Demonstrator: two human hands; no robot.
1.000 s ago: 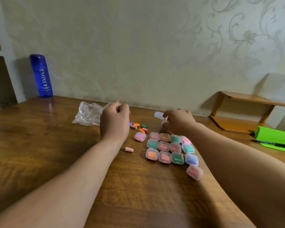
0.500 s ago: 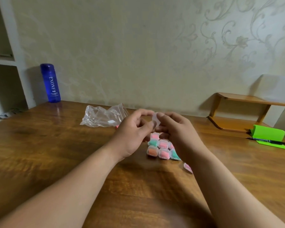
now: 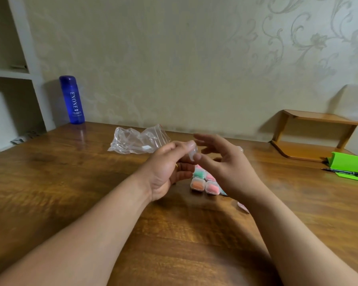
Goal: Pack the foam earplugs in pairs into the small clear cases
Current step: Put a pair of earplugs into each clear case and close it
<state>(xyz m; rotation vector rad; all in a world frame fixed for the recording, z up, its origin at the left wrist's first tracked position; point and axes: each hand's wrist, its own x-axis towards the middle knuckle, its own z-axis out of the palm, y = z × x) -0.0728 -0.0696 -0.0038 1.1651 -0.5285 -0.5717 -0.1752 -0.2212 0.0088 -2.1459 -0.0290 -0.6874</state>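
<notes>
My left hand (image 3: 165, 172) is raised above the table and pinches a small clear case (image 3: 192, 154) between thumb and fingertips. My right hand (image 3: 225, 162) hovers just right of it with fingers spread; its thumb touches the case's lower edge. Behind and below the hands lie several filled cases (image 3: 203, 182) holding orange, pink and green earplugs, mostly hidden by my right hand. One more pink-filled case (image 3: 243, 207) peeks out beside my right forearm. Loose earplugs are hidden behind my hands.
A crumpled clear plastic bag (image 3: 136, 140) lies behind my left hand. A blue bottle (image 3: 71, 100) stands at the table's far left by white shelving. A wooden shelf (image 3: 310, 133) and a green pad with a pen (image 3: 351, 166) sit at the right.
Both hands lifted from the table and came together over the cases, the left hand now holding the clear case. My right fingers have since spread away from it. The view tilted up.
</notes>
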